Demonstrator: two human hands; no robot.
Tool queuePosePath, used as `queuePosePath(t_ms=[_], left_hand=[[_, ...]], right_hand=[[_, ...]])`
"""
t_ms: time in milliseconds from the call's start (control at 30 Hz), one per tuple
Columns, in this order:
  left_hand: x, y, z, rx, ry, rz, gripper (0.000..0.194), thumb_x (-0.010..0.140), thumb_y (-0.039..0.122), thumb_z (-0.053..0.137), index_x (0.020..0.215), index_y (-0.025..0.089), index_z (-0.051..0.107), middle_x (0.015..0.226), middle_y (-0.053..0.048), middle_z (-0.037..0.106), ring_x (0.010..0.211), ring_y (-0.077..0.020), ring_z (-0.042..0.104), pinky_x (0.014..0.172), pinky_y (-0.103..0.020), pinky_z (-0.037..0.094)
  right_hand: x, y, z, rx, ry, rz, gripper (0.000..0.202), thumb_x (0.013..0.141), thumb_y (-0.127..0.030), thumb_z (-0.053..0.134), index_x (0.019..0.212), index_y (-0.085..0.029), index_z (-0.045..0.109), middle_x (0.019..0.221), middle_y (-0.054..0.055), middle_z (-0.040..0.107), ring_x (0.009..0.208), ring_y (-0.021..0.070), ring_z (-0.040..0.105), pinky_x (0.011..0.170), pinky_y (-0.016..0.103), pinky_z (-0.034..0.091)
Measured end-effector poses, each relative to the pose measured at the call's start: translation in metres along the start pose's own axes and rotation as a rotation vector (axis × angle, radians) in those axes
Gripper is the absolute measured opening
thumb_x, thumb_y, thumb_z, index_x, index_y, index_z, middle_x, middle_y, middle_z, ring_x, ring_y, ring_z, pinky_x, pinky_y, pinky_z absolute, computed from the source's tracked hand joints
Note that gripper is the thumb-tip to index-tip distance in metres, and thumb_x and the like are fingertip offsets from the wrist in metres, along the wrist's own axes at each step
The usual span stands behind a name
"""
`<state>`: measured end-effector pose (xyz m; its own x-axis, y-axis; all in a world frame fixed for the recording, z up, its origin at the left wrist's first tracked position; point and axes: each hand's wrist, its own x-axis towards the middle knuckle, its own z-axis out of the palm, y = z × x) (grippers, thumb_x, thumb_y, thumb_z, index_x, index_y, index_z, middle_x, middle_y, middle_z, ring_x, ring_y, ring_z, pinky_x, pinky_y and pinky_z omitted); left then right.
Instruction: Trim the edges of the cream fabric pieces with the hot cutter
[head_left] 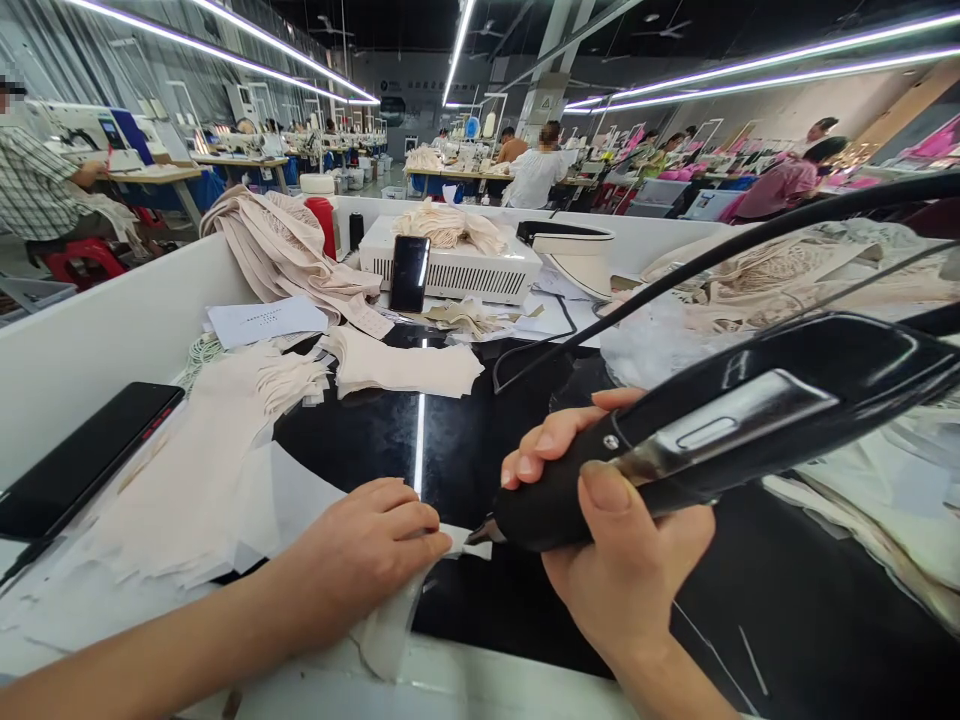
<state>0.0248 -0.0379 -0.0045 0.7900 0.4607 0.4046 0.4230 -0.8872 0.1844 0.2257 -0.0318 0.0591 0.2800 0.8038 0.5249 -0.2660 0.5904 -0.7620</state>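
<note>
The left hand (375, 545), fingers pinching the cloth (397, 615), probably steadies it against the tool (720, 420) at three o'clock, which the right hand (630, 545) clasps with wrapped fingers.

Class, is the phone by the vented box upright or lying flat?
Upright: the phone stands on its short edge before the vented box.

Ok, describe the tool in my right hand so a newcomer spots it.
Start at the glossy black work surface. Over its right half, the right hand grips a black handheld tool. Its silver side plate distinguishes it from the black cable above.
</note>
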Motion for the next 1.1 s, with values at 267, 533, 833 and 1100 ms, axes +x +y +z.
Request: queuePosePath(t_ms=[267,533,833,1100], left_hand=[[-0.002,-0.001,0.003,-0.018,-0.010,0.000,0.027,0.107,0.006,0.055,0.129,0.017,0.065,0.119,-0.007,0.074,0.108,-0.0202,0.069,0.104,-0.036,0.056],[-0.002,-0.003,0.005,-0.001,-0.006,0.008,0.026,0.107,0.005,0.054,0.127,0.016,0.065,0.118,-0.007,0.074,0.106,-0.0201,0.068,0.103,-0.035,0.057],[0.000,-0.002,0.000,0.018,0.013,0.022,0.024,0.107,0.005,0.055,0.126,0.015,0.066,0.115,-0.007,0.075,0.104,-0.0204,0.069,0.105,-0.037,0.058],[-0.005,0.017,-0.005,0.182,0.083,-0.064,0.040,0.098,-0.005,0.046,0.134,0.007,0.058,0.121,-0.013,0.073,0.107,-0.0232,0.072,0.098,-0.034,0.063]], right_hand=[[-0.007,0.003,0.002,0.045,-0.053,0.018,0.035,0.087,-0.039,0.092,0.113,-0.029,0.071,0.081,-0.004,0.073,0.060,0.0155,0.068,0.055,0.029,0.061],[-0.004,-0.001,0.001,-0.019,-0.032,0.014,0.035,0.088,-0.039,0.091,0.111,-0.029,0.068,0.079,-0.006,0.070,0.060,0.0150,0.067,0.054,0.028,0.059],[-0.002,-0.003,-0.007,-0.061,-0.010,-0.025,0.038,0.085,-0.042,0.094,0.111,-0.029,0.068,0.078,-0.005,0.070,0.058,0.0171,0.067,0.052,0.032,0.059],[-0.008,-0.004,-0.005,-0.097,0.009,-0.010,0.036,0.088,-0.040,0.091,0.112,-0.029,0.068,0.080,-0.005,0.070,0.061,0.0162,0.067,0.056,0.031,0.059]])
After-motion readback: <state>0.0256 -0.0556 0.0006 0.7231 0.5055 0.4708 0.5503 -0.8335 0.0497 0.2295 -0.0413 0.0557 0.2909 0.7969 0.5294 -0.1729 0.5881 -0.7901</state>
